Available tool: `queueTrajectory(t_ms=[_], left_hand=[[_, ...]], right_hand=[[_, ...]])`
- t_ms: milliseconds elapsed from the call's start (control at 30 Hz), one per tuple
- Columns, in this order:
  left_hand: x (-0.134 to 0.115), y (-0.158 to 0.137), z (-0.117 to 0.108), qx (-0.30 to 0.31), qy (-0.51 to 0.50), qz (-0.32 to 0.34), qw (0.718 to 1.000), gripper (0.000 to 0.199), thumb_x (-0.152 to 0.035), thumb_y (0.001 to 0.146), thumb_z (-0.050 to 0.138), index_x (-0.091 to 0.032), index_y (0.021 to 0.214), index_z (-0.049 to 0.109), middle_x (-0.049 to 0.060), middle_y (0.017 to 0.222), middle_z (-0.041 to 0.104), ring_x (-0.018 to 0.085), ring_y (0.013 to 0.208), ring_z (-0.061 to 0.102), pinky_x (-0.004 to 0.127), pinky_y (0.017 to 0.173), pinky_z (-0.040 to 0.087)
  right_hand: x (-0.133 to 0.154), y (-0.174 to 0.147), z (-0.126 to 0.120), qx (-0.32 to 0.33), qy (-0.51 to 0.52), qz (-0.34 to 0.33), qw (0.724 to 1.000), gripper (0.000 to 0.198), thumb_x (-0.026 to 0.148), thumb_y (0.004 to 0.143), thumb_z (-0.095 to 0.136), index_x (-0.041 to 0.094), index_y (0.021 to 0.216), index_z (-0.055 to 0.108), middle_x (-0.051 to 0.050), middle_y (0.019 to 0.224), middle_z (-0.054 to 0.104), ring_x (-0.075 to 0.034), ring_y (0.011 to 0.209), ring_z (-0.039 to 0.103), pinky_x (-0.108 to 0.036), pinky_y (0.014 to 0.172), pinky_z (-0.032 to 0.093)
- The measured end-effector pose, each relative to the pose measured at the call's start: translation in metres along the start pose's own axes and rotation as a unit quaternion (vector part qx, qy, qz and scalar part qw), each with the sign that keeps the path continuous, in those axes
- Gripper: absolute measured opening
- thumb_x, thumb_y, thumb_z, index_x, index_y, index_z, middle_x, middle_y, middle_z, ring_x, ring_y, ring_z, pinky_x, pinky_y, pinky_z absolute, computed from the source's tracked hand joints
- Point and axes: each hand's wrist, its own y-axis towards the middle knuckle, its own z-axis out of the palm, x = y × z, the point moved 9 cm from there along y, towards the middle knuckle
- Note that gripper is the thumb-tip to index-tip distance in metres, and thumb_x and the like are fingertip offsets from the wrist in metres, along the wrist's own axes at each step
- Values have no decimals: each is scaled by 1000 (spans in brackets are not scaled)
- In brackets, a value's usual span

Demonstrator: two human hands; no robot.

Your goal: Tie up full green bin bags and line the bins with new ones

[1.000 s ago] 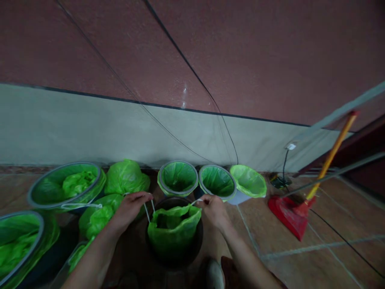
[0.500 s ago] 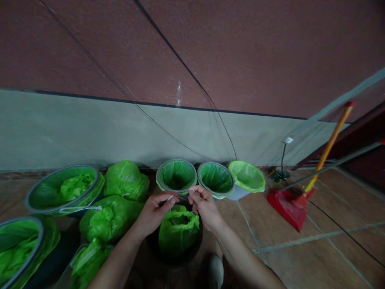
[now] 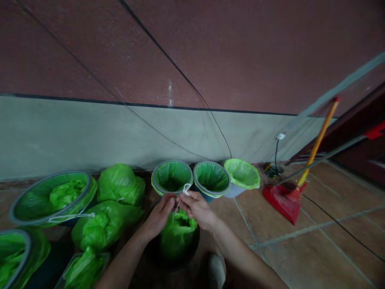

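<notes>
My left hand (image 3: 162, 216) and my right hand (image 3: 197, 206) meet above a green trash bag (image 3: 178, 239) that stands in a dark bin (image 3: 153, 255). Both hands pinch the bag's white drawstring (image 3: 187, 188), whose loop sticks up over the right fingers. A thin strand runs down from the fingers to the bag. The bag's mouth is gathered but still partly open below my hands. Where exactly the left fingertips grip is partly hidden.
Lined bins (image 3: 172, 176) stand along the wall, with a pale bin (image 3: 242, 174) at their right. Tied green bags (image 3: 120, 184) and a large lined bin (image 3: 52, 198) lie to the left. A red dustpan (image 3: 282, 200) is on the tiles at right, near a black cable (image 3: 339, 224).
My hands have come together from slightly apart, and the white drawstring now forms a raised loop at the right fingers. The view has shifted a little.
</notes>
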Motion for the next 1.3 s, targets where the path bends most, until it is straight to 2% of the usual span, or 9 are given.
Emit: queueTrajectory(t_ms=[133, 267, 367, 500, 600, 733, 900, 1067, 1300], left_hand=[[9, -4, 29, 96, 59, 12, 994, 38, -48, 90, 40, -19, 81, 63, 3, 82, 68, 17, 82, 61, 28, 83, 46], [33, 2, 8, -45, 20, -69, 996, 34, -45, 85, 42, -18, 78, 62, -2, 57, 56, 14, 58, 53, 27, 63, 41], [51, 2, 9, -71, -8, -130, 989, 32, -45, 80, 46, -18, 73, 61, -4, 51, 50, 13, 50, 46, 26, 55, 35], [45, -1, 46, 57, 42, -97, 993, 26, -35, 74, 49, -20, 52, 47, -5, 49, 42, 11, 51, 41, 26, 55, 31], [32, -11, 74, 156, 64, -57, 984, 18, -30, 73, 49, -20, 59, 56, -3, 57, 50, 14, 60, 46, 26, 60, 34], [33, -14, 79, 160, 57, -76, 983, 29, -42, 79, 50, -18, 75, 66, -2, 61, 54, 14, 59, 46, 27, 59, 34], [51, -2, 51, 46, 21, -106, 993, 49, -60, 78, 43, -17, 64, 61, -2, 54, 48, 13, 54, 42, 27, 57, 31], [56, 5, 23, -19, -9, -88, 996, 50, -60, 77, 43, -18, 51, 53, -2, 51, 45, 12, 53, 40, 27, 56, 28], [53, 7, 4, -4, 70, -116, 991, 28, -38, 73, 56, -16, 64, 69, -3, 50, 51, 12, 51, 42, 26, 56, 31]], right_hand=[[18, 2, -20, -16, 51, -26, 998, 41, 55, 72, 70, 16, 79, 63, 8, 50, 45, -2, 37, 24, -20, 35, 10], [27, 2, -33, -90, 66, -68, 991, 45, 50, 70, 73, 17, 98, 63, 9, 50, 46, -4, 38, 26, -19, 36, 13], [24, -1, -20, -81, 96, -60, 990, 48, 46, 68, 76, 19, 104, 61, 9, 51, 48, -4, 38, 27, -19, 36, 12], [20, -3, 15, 17, 141, -25, 990, 36, 45, 73, 74, 18, 95, 65, 8, 53, 50, -2, 38, 21, -20, 37, 7], [23, 2, 19, 19, 183, -30, 982, 32, 43, 74, 74, 19, 93, 65, 9, 52, 46, -2, 39, 17, -20, 37, 7], [22, 13, 11, 6, 183, -38, 982, 38, 47, 74, 73, 20, 99, 63, 7, 59, 50, -3, 42, 23, -19, 39, 15], [-6, 13, -6, 1, -95, -17, 995, 52, 55, 84, 59, 22, 123, 54, 0, 82, 64, -11, 63, 55, -23, 57, 41], [-23, 3, -14, 23, -461, -32, 887, 27, 32, 91, 50, 16, 103, 67, -8, 86, 71, -20, 86, 65, -30, 77, 44], [-20, 0, -17, 29, -530, -30, 847, 20, 19, 82, 54, 19, 74, 73, -3, 68, 70, -14, 66, 62, -25, 61, 39]])
